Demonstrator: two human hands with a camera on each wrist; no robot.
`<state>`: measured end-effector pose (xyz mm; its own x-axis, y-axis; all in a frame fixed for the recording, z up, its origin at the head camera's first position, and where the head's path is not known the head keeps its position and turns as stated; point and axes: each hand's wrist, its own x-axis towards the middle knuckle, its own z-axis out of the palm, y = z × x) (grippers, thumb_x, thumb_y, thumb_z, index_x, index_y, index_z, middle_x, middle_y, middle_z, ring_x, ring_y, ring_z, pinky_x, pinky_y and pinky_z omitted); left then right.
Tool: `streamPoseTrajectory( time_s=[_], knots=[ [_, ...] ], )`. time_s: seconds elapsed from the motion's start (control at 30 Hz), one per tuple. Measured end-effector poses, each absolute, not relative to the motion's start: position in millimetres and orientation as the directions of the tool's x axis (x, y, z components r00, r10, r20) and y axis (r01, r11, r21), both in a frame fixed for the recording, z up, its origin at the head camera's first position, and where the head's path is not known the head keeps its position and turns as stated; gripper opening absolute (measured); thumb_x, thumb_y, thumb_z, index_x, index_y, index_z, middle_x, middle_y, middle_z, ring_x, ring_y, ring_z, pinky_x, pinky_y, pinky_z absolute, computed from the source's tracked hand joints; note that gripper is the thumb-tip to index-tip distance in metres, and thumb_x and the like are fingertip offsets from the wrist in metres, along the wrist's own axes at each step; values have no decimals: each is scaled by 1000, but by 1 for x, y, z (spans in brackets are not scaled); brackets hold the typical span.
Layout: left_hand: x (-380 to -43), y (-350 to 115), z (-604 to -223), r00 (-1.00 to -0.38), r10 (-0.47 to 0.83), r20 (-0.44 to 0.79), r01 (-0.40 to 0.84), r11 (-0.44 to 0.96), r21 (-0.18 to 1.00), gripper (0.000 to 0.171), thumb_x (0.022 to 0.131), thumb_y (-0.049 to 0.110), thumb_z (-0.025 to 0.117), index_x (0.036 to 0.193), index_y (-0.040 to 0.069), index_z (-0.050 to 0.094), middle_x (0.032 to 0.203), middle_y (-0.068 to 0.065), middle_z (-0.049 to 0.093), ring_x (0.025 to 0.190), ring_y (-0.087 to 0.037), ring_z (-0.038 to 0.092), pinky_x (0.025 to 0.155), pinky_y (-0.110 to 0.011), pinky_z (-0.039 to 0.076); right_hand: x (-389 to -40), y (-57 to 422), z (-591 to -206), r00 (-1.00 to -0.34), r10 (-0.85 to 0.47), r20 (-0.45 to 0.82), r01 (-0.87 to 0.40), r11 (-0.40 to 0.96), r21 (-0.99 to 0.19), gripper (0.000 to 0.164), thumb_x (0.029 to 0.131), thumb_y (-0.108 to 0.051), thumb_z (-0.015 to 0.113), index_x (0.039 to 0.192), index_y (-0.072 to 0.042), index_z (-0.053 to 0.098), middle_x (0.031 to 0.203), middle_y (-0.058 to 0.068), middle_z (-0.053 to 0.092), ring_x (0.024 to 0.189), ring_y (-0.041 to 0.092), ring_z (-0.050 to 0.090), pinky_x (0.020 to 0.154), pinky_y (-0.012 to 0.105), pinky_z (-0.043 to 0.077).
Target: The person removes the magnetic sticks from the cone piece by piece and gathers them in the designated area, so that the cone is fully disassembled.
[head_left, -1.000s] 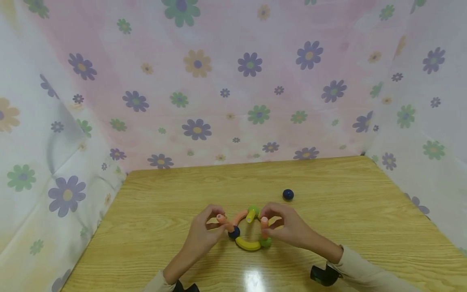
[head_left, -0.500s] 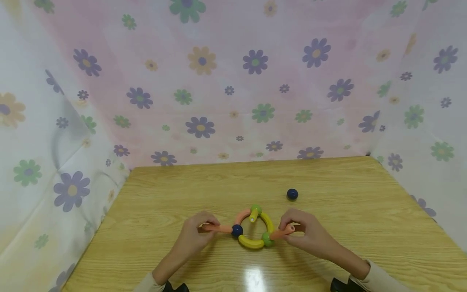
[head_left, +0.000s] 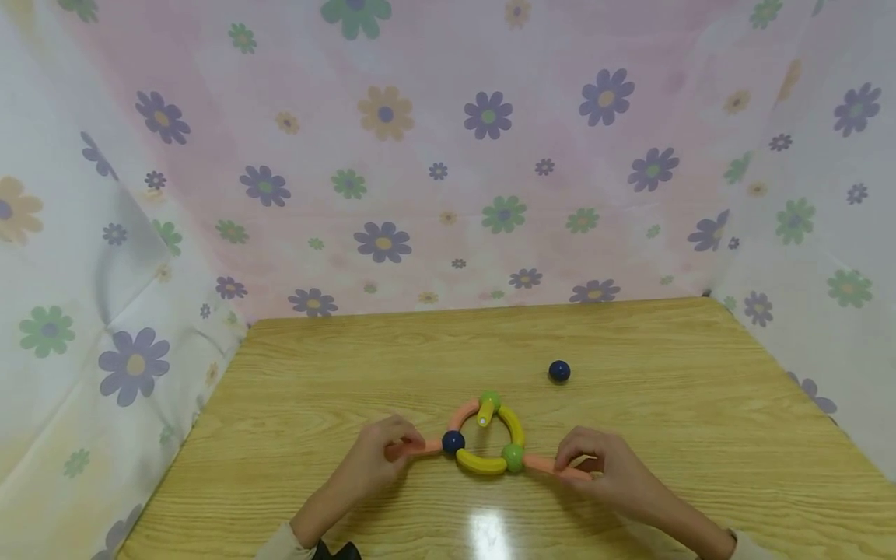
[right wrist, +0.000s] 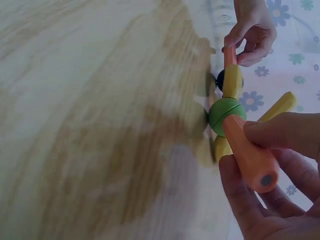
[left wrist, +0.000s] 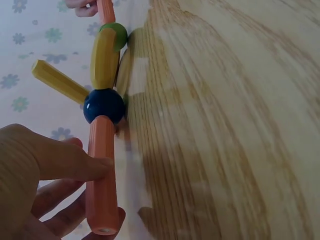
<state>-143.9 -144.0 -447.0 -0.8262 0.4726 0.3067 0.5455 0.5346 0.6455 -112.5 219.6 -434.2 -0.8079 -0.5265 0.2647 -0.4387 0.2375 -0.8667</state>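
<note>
A ring of curved orange and yellow magnetic rods, joined by a navy ball (head_left: 453, 442) and two green balls, lies mid-table. My left hand (head_left: 378, 455) pinches a straight orange rod (left wrist: 101, 175) between thumb and fingers; its far end meets the navy ball. On the other side, my right hand (head_left: 612, 470) holds a second orange rod (right wrist: 250, 152) that meets the near green ball (head_left: 513, 457). Both rods point outward, low over the table. From the back green ball (head_left: 490, 400) a yellow rod (head_left: 484, 416) sticks up. A curved yellow rod (head_left: 481, 465) forms the ring's front.
A loose navy ball (head_left: 559, 371) lies behind the ring, to the right. The wooden table (head_left: 336, 358) ends at a flower-printed cloth (head_left: 420, 194) at the back and sides.
My hands have moved apart, the right farther. Both orange rods have swung from raised over the ring to pointing outward and lower. The ring stays together.
</note>
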Motion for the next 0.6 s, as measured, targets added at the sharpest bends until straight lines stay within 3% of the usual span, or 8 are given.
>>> streamPoseTrajectory(
  time_s=[0.2, 0.33, 0.6],
  knots=[
    [-142, -142, -448, -833, 497, 243, 520, 553, 651, 29, 75, -10, 69, 91, 13, 72, 91, 5, 64, 79, -11, 57, 64, -23, 48, -113, 221, -443, -811, -557, 177, -407, 320, -856, 14, 80, -6, 74, 89, -13, 67, 90, 2, 63, 77, 11, 60, 63, 28, 53],
    [-140, -137, -445, -829, 507, 235, 531, 584, 614, 30, 75, -9, 69, 94, 13, 72, 93, 3, 64, 86, -13, 59, 71, -27, 50, -115, 220, -445, -800, -588, 116, -376, 342, -861, 14, 79, -12, 76, 89, -14, 67, 86, 0, 63, 72, 11, 57, 58, 26, 51],
    [-138, -115, -440, -843, 481, 241, 518, 606, 604, 21, 84, 21, 73, 104, 15, 68, 103, 2, 62, 99, -19, 57, 83, -38, 49, -118, 206, -443, -729, -683, 36, -297, 268, -916, 15, 78, -11, 76, 88, -11, 65, 82, 2, 63, 70, 10, 58, 59, 28, 52]
  ],
)
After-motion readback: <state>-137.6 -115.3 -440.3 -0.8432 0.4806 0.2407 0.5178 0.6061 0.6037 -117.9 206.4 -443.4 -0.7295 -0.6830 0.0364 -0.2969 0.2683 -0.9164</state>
